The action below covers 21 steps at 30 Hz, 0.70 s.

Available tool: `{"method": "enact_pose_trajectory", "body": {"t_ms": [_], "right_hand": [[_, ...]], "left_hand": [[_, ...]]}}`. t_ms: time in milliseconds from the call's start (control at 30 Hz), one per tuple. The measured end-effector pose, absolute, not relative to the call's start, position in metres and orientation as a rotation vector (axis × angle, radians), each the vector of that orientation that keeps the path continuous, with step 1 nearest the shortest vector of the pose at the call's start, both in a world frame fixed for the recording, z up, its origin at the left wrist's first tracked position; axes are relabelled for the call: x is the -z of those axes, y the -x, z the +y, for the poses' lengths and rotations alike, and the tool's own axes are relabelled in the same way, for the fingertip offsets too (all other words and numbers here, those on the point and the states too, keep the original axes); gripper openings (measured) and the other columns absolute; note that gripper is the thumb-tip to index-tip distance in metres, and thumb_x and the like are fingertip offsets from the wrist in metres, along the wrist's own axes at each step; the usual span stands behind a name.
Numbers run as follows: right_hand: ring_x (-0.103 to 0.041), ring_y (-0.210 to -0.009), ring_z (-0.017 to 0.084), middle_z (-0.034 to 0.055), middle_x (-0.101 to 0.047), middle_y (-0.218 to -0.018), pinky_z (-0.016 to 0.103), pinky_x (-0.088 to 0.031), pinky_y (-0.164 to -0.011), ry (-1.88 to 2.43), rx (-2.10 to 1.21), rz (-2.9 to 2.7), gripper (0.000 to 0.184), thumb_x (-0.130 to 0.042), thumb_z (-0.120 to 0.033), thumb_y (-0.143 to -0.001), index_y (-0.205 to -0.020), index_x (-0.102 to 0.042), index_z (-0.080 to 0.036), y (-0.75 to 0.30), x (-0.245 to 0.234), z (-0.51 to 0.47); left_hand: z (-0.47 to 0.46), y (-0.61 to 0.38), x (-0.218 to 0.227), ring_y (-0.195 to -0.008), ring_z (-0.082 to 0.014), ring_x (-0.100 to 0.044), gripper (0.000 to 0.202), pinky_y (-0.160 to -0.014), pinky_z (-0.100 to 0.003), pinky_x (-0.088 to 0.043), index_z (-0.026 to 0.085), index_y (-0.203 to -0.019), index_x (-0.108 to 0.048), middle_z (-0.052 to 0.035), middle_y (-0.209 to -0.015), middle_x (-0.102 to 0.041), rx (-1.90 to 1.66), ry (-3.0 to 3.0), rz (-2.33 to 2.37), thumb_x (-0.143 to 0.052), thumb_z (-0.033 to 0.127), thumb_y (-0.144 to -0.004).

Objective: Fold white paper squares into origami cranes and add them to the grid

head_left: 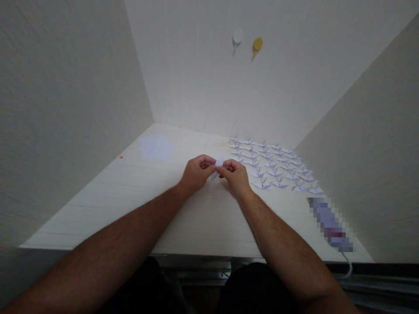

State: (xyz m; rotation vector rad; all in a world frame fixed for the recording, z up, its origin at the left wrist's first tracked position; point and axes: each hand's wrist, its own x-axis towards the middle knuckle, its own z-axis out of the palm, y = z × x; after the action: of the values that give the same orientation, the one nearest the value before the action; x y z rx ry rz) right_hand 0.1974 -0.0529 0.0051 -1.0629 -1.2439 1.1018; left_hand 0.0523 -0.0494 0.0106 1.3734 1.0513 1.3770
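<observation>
A folded white paper (220, 161) is pinched by the left hand (197, 173) and the right hand (236, 175) over the desk (131, 196). Paper cranes (270, 165) are arranged in rows at the right; white sheets (157, 147) are laid at the left.

Bare forearms (144, 220) and fingers (204, 158) — black legwear (258, 288) over both knees.
</observation>
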Motion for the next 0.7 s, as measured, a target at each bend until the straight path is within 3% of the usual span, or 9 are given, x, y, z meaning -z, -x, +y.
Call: {"method": "enact_pose_trajectory", "body": {"t_ms": [500,700], "right_hand": [[-0.054,-0.051,0.011,-0.0026,-0.062,-0.057,0.025,-0.042,-0.050,1.083,-1.081,-1.226,0.023,-0.078,-0.033,-0.061,-0.069,-0.061,-0.018,-0.1973,-0.0029,-0.0508],[-0.053,-0.050,0.010,-0.0031,-0.062,-0.056,0.024,-0.041,-0.049,1.108,-1.065,-1.204,0.024,-0.079,-0.031,-0.059,-0.070,-0.062,-0.018,-0.1975,-0.0006,-0.0494]], "left_hand": [[-0.0489,-0.0513,-0.0116,-0.063,-0.0139,-0.062,0.023,-0.064,-0.029,-0.050,0.015,-0.081,-0.067,-0.0026,-0.071,-0.069,-1.327,-1.354,1.107,-0.074,0.028,-0.063],[-0.0477,-0.0468,-0.0122,-0.056,-0.0133,-0.059,0.016,-0.056,-0.026,-0.046,0.016,-0.077,-0.067,-0.0008,-0.063,-0.066,-1.231,-1.497,1.183,-0.070,0.028,-0.067]]}}
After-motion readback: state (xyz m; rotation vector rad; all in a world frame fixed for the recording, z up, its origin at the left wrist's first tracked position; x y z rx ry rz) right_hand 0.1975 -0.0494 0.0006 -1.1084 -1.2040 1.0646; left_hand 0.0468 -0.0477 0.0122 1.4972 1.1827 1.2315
